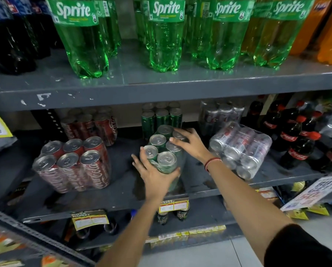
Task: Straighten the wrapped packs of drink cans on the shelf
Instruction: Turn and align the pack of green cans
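Observation:
A wrapped pack of green cans [161, 149] stands upright in the middle of the grey middle shelf [122, 193]. My left hand [153, 174] grips its near front corner, and my right hand [188, 143] lies on its far right top. To the left, a wrapped pack of red cola cans [72, 164] stands upright. On the right, a wrapped pack of silver cans [242, 149] lies tipped on its side, can tops facing front-left. Further packs stand behind: red [90, 126], green [161, 116], silver [219, 114].
Small cola bottles [296, 139] crowd the shelf's right end. Large green Sprite bottles [165, 35] stand on the upper shelf, with dark bottles to the left and orange ones to the right. Price tags [172, 205] hang on the shelf edge. A promo sign [313, 191] sticks out at the right.

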A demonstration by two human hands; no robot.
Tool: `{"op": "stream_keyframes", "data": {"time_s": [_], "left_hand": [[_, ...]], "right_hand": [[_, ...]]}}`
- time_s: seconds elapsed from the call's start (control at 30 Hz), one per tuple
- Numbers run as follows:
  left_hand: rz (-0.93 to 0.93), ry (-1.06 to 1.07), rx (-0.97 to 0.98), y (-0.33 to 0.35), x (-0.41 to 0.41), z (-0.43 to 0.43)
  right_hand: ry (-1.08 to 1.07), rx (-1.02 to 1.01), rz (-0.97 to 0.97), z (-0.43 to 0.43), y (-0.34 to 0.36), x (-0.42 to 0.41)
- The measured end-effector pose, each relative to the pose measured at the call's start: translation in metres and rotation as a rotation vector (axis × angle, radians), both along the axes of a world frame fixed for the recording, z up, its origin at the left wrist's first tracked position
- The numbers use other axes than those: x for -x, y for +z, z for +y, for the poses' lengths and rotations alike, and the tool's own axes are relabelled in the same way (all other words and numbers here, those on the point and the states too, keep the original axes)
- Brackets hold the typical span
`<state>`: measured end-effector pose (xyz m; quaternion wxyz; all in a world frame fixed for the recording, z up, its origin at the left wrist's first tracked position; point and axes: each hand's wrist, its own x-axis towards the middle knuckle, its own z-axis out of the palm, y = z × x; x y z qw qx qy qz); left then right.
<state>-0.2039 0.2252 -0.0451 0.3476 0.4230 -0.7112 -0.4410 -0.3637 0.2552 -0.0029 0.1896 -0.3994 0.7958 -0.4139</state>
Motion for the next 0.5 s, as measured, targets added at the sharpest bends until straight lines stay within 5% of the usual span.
{"op": "stream_keyframes", "data": {"time_s": [0.23,0.5], "left_hand": [[-0.212,-0.49,0.014,0.027,-0.023,-0.09],[-0.334,-0.544,0.044,0.039,-0.017,-0.099]], "right_hand": [[-0.394,0.123,0.155,0.019,-0.02,-0.06],[-0.44,0.038,0.154,0.02,-0.017,-0.071]]}}
